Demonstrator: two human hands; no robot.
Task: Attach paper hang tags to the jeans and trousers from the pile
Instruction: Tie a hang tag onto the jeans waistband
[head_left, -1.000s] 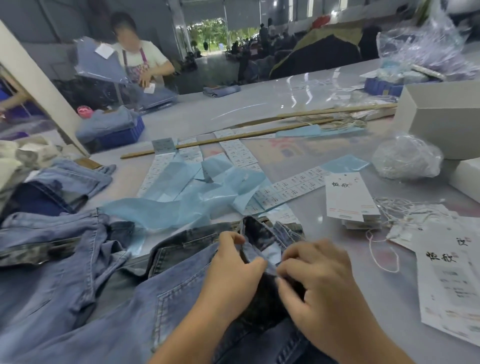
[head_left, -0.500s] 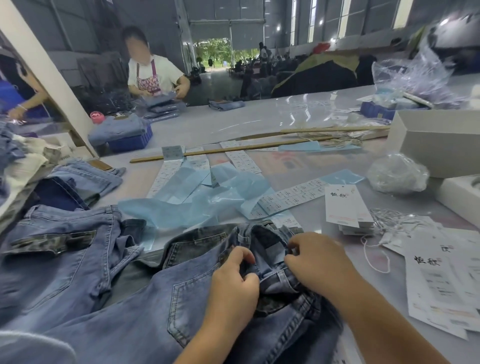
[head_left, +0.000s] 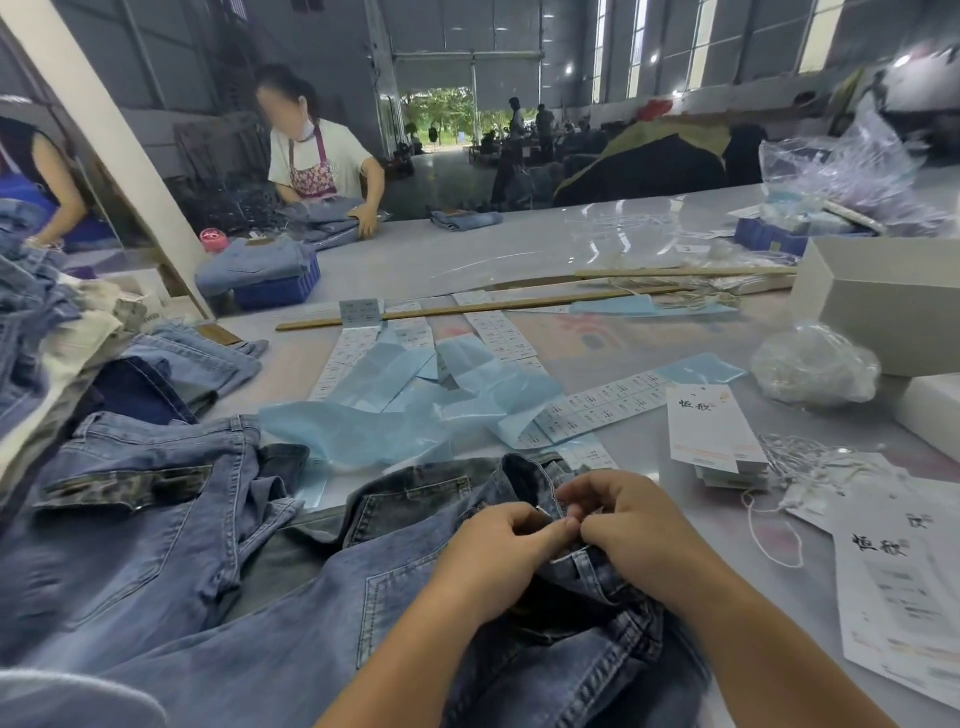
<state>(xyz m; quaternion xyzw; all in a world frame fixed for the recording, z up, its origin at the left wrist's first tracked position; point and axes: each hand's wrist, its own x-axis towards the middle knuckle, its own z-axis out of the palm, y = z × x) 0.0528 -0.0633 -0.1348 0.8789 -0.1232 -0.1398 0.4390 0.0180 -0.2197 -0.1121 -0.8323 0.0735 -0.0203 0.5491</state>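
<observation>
A pair of light blue jeans (head_left: 291, 649) lies across the near table, waistband toward the middle. My left hand (head_left: 498, 556) and my right hand (head_left: 634, 535) meet at the waistband (head_left: 587, 569), and both pinch the denim there with curled fingers. A thin pale thing shows between the fingertips; I cannot tell what it is. A stack of white paper hang tags (head_left: 711, 431) lies to the right, with loose white strings (head_left: 779, 519) beside it. More tags (head_left: 904, 587) lie at the right edge. A second pair of jeans (head_left: 130, 499) lies at the left.
Blue tissue sheets (head_left: 395, 410) and strips of size stickers (head_left: 602, 405) cover the table middle. Wooden sticks (head_left: 467, 309), a clear bag (head_left: 815, 366) and white boxes (head_left: 893, 301) lie beyond. A garment pile (head_left: 47, 332) rises at the left. Another person (head_left: 317, 156) folds jeans across the table.
Both hands have shifted slightly right along the waistband and drawn closer, fingertips now meeting. The view has tilted up.
</observation>
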